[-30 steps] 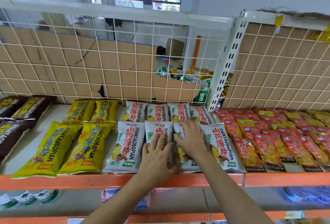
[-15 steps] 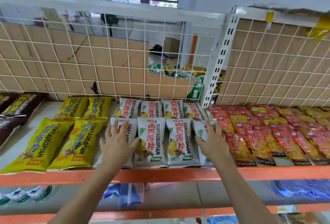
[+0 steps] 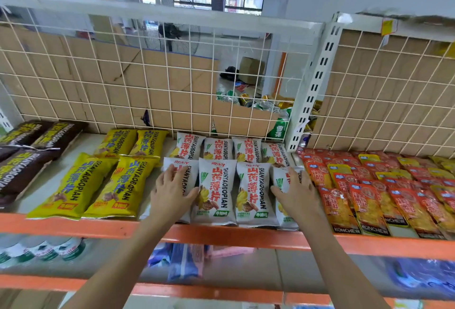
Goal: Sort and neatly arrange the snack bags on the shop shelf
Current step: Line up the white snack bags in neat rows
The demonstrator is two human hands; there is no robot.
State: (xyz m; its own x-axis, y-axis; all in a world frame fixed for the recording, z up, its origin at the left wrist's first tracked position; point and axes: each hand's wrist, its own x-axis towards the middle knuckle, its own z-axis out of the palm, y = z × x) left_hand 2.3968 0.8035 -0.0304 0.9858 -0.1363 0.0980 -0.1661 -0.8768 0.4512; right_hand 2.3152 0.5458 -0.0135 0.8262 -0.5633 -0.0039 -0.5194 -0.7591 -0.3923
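Eight white bags (image 3: 216,185) (two rows) on shelf (image 3: 73,225)

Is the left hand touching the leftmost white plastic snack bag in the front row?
Touching. The head view shows the left hand lying flat on the leftmost white plastic snack bag, fingers spread over its printed face.

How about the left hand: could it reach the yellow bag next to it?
Probably yes. The left hand rests on the leftmost white bag, and the nearest yellow bag lies uncovered just beside it, nothing between.
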